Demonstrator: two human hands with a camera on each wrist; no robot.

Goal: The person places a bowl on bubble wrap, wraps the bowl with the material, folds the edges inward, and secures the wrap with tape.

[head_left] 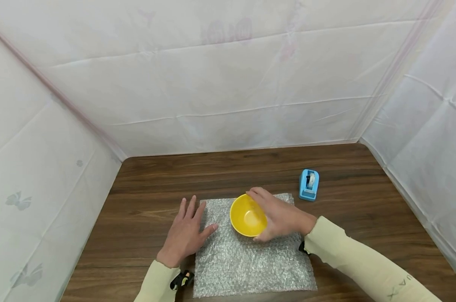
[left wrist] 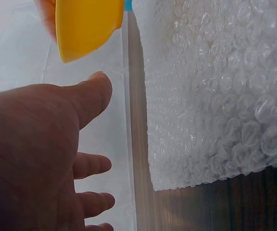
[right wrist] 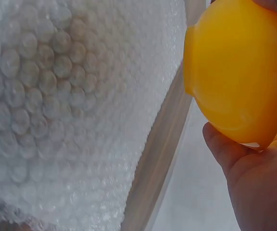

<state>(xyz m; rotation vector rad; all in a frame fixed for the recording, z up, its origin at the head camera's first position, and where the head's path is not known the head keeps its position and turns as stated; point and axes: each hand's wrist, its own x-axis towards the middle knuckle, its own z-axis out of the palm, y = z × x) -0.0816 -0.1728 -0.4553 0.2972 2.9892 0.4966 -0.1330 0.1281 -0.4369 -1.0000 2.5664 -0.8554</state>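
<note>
A yellow bowl (head_left: 246, 216) is held by its rim in my right hand (head_left: 278, 216), its opening facing up toward the head view. In the right wrist view the bowl's outer side and foot (right wrist: 189, 60) show, raised off the bubble wrap (right wrist: 56, 96) below. The thumb and fingers span opposite sides of the rim. My left hand (head_left: 188, 233) is spread with straight fingers by the left edge of the bubble wrap sheet (head_left: 250, 268). In the left wrist view its thumb (left wrist: 88, 94) points toward the bowl (left wrist: 88, 29) without touching it.
A light blue tape dispenser (head_left: 308, 185) stands on the dark wooden table (head_left: 144, 214), beyond the wrap's far right corner. White sheeting (head_left: 212, 84) hangs behind the table and along both sides.
</note>
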